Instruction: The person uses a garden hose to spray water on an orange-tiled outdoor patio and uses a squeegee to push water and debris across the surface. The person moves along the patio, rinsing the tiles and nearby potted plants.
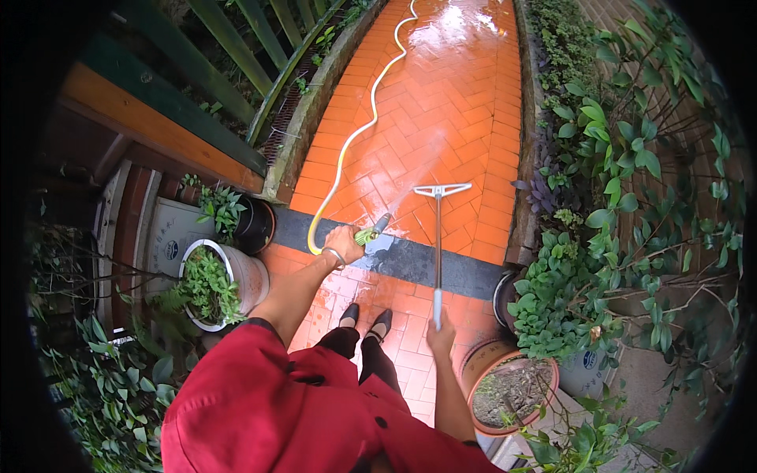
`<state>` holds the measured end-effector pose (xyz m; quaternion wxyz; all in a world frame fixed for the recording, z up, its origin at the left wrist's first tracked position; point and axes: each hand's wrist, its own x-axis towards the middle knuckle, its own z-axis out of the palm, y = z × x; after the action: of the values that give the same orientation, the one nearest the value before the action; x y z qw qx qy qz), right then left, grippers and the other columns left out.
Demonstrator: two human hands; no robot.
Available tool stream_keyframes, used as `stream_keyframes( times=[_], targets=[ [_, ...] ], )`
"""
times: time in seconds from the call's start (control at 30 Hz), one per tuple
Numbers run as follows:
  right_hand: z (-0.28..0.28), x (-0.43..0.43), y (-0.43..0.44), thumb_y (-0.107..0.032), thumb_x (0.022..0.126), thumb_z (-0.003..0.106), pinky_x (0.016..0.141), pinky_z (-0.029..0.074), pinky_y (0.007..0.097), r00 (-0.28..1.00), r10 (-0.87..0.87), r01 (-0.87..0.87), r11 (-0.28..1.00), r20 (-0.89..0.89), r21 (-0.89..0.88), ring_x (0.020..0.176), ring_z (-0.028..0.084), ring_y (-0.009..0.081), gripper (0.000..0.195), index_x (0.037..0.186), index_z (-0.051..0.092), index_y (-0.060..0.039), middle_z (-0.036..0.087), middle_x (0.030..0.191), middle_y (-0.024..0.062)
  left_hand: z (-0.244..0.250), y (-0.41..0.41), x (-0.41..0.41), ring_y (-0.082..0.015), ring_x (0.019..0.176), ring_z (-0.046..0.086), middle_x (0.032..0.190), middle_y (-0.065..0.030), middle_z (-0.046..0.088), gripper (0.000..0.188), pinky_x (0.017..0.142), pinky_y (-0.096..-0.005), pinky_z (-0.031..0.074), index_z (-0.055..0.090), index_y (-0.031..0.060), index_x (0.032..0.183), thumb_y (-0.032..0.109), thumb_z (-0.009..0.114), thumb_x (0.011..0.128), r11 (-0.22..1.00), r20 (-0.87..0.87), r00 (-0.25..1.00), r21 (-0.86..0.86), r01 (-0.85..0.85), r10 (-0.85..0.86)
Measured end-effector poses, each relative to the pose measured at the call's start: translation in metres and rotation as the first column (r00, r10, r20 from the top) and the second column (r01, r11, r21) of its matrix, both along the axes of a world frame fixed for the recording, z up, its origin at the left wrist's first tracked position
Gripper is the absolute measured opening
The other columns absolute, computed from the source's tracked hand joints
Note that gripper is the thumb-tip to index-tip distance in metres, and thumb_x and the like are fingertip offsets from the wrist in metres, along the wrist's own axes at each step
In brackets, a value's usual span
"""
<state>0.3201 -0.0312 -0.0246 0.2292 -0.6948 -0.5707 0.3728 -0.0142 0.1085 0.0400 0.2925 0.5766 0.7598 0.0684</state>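
My left hand (345, 243) grips a green and grey hose spray nozzle (372, 229), from which a fan of water sprays forward over the orange tiles. A pale yellow garden hose (374, 112) joins it near my wrist and snakes up the path. In my right hand (441, 338) is the grey grip of a long-handled squeegee or floor scraper (438, 242). Its white triangular head points away from me, close to the right side of the spray. Whether that head touches the floor I cannot tell.
Wet herringbone paving (426, 136) runs ahead between low stone curbs, beyond a dark grey tile band (408, 260). A white planter (236, 284) and a black pot (255, 224) stand left. On the right are a terracotta pot (513, 390) and leafy shrubs (550, 295). A green wooden fence (177, 112) rises left.
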Motion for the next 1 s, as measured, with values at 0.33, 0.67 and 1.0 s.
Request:
stream_keyframes(
  times=[0.33,0.67,1.0],
  targets=[
    [0.005,-0.031,-0.043,-0.015,0.085,0.059,0.07,0.053,0.0461,0.996,-0.076,0.078,0.996,0.043,-0.042,0.079,0.067,0.0419,0.056,0.138,0.049,-0.0006,0.066,0.09,0.029,0.002,0.039,-0.106,-0.0427,0.092,0.065,0.09,-0.0278,0.066,0.03,0.083,-0.0479,0.051,0.071,0.0055,0.096,0.028,0.065,0.077,0.903,0.031,0.908,0.098,-0.418,0.417],
    [0.008,-0.061,0.199,-0.01,0.092,0.058,0.036,0.04,0.0277,0.97,-0.2,0.141,0.924,-0.136,-0.356,0.043,0.05,0.0096,0.052,0.142,0.046,-0.0066,0.052,0.059,0.0007,-0.02,0.159,-0.173,-0.0139,0.047,0.049,0.053,-0.0076,0.056,0.024,0.049,-0.0378,0.042,0.061,-0.0024,0.069,0.018,0.068,0.077,0.573,0.484,0.614,0.251,-0.78,0.623],
    [0.021,-0.17,0.258,-0.012,0.09,0.057,0.037,0.043,0.0327,0.975,-0.22,0.192,0.899,-0.027,-0.393,0.042,0.055,0.0166,0.055,0.144,0.044,-0.0054,0.058,0.059,0.0083,0.005,0.26,-0.252,-0.015,0.053,0.052,0.057,-0.0132,0.054,0.017,0.054,-0.0367,0.044,0.065,-0.0007,0.079,0.016,0.066,0.078,0.773,0.37,0.834,0.345,-0.532,0.409]
  ],
)
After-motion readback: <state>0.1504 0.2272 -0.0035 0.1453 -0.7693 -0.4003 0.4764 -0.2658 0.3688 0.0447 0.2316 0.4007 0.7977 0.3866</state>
